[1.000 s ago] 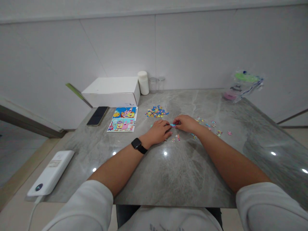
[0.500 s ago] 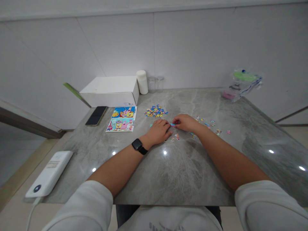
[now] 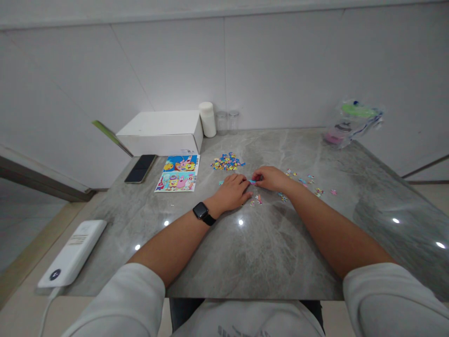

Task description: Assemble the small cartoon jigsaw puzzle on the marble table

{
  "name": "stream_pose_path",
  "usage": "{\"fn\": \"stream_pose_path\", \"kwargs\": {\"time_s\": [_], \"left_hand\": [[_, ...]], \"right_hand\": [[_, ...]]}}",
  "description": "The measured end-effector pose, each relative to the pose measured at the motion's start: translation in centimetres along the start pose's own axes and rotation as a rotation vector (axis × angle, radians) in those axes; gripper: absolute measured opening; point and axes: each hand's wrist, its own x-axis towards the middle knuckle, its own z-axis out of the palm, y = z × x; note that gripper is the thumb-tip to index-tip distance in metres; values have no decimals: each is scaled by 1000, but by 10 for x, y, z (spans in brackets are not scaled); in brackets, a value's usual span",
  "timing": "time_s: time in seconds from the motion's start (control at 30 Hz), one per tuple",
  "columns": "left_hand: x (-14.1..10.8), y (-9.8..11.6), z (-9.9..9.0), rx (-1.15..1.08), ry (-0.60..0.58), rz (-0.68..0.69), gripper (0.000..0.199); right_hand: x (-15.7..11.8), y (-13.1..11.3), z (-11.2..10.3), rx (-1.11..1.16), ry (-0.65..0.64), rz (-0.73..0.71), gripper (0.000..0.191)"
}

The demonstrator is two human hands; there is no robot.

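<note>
Grey desk (image 3: 224,262): right hand (image 3: 271,178), fingers pinched on blue-pink jigsaw piece (image 3: 252,181); left hand (image 3: 231,192), fingers part-spread, grip unclear.

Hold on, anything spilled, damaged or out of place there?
Nothing looks spilled or damaged. The white power bank sits at the near left corner of the table, its cable hanging off the edge, which looks precarious. One pink puzzle piece lies apart, right of the others.

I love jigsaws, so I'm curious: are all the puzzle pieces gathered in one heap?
No, besides the heap, a pink piece and other pieces lie scattered to the right of the right hand.
</note>
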Motion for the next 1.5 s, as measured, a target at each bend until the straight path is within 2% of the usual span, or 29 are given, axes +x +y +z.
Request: {"fn": "stream_pose_path", "kwargs": {"time_s": [0.23,0.37,0.6,0.77,1.03,1.5], "left_hand": [[0,-6,5,-87,21,0,37],[1,-12,4,-185,88,-24,39],[5,-34,-16,-230,259,-213,47],[3,-38,-19,-103,196,-313,29],[-1,-30,-8,-26,79,-281,24],[3,-33,-2,-62,62,-299,18]], "right_hand": [[-1,1,1,8,9,-25,18],[0,2,3,39,8,-14,19],[0,4,2,41,8,-16,20],[1,4,3,25,16,-33,17],[2,6,8,2,36,-53,18],[2,5,7,-12,37,-49,18]]}}
